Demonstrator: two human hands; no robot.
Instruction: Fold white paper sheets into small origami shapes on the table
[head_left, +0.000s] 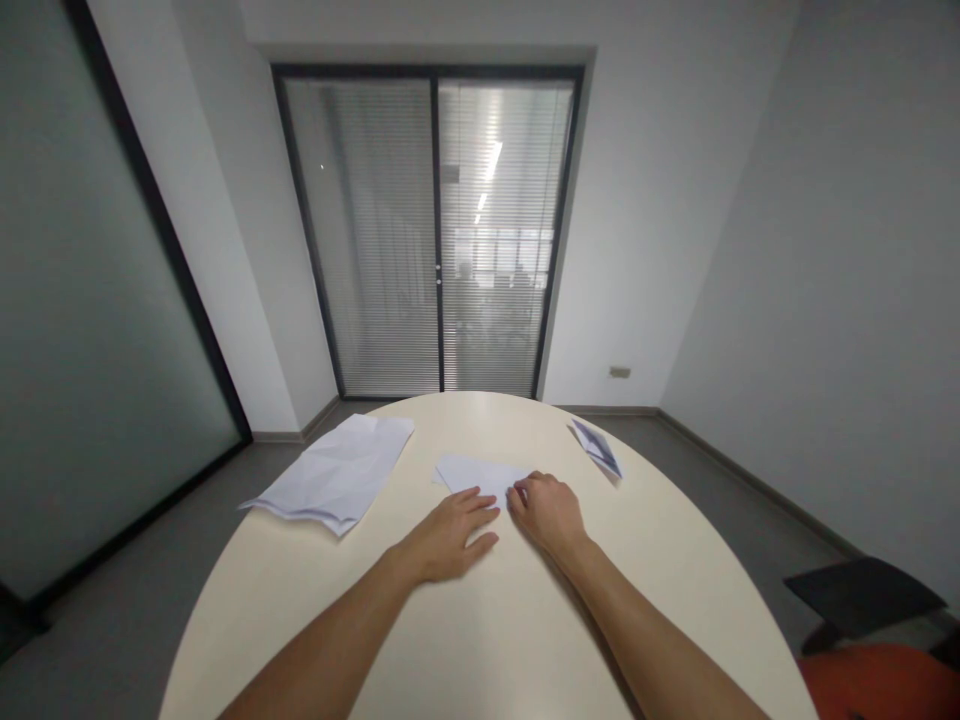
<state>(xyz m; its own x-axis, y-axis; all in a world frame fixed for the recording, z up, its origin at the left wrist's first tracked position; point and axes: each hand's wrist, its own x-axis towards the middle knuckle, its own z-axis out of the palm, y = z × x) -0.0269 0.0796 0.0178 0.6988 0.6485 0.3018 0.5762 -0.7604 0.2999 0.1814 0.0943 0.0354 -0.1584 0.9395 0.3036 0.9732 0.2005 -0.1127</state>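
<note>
Left hand [450, 535]: lay flat, fingers spread, tips pressing the near edge of the white paper [480, 472].
Right hand [547, 510]: curled, grip pinching the paper's right corner.
Paper: on the bench [487, 640], just beyond both hands, long axis left-right.
Nearby: crumpled sheets [337, 475] left, folded paper [598, 447] right.

Brightness: your room is evenly, softly lit, neither dim nor harsh.
Source: daylight through the blinds of the glass door [435, 235], with a ceiling light reflected in it.
Shadows: faint, soft ones under your forearms on the table [480, 640].
Distortion: wide-angle bending of walls at the edges.
Focus: mostly sharp.
</note>
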